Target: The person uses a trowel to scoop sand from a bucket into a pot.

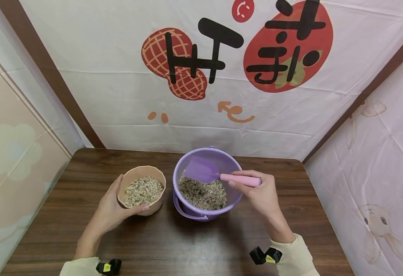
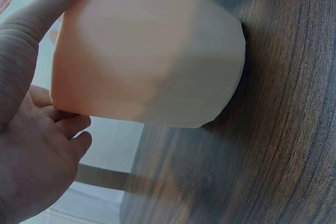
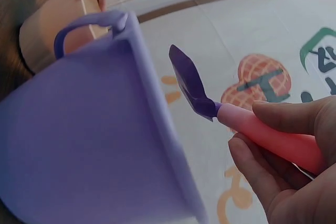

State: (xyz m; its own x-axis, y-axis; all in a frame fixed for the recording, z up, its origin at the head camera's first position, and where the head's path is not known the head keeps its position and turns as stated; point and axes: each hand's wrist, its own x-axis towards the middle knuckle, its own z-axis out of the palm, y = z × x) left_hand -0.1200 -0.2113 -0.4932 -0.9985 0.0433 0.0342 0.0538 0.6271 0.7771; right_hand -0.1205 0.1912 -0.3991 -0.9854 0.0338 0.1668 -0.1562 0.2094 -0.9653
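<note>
scoop (image 1: 205, 170) over bucket (image 1: 187, 163), pinched in right grip (image 1: 260, 191); left grip (image 1: 113, 209) clasps cup (image 1: 153, 171).

A dark wooden table (image 1: 194, 245) stands before a white cloth backdrop (image 1: 118, 96) printed with red peanuts and black characters; a pale curtain with rabbit drawings (image 1: 377, 184) hangs beside it

A peach cup (image 1: 142, 190) of mixed grain stands just beside a purple grain-filled bucket (image 1: 206, 184) under a pink-handled scoop (image 1: 218, 174).
</note>
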